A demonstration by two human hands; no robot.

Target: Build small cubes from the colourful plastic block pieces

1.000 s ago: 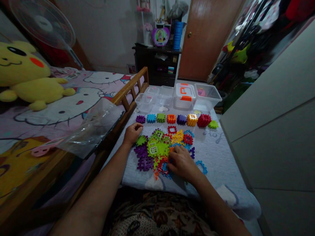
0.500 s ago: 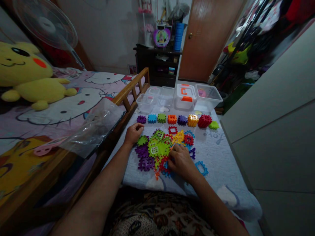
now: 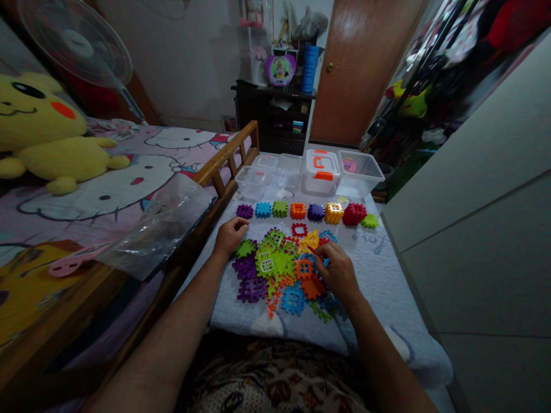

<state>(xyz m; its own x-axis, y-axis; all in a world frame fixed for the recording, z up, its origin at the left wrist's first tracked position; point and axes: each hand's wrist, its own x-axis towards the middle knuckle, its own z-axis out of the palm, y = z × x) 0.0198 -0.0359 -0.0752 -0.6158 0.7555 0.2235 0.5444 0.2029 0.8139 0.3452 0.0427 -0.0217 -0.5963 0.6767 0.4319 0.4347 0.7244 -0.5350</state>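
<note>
A cloth-covered table (image 3: pixel 383 292) fills the middle, with a bed rail (image 3: pixel 224 172) walling its left side. At its far end stand a lidded box (image 3: pixel 321 180) and an open box (image 3: pixel 361 184); nearer runs a row of stacks (image 3: pixel 298 211), then a loose pile (image 3: pixel 275 264) of toothed plastic pieces. The left hand (image 3: pixel 230 236) lies beside the pile, fingers curled; whether they grip anything I cannot tell. The right hand (image 3: pixel 340 269), over the pile's right side, seems to pinch a red piece (image 3: pixel 312 250) between thumb and fingertips. Picking out pieces looks to be the step; lifting this one calls for clearing overlapping neighbours.
</note>
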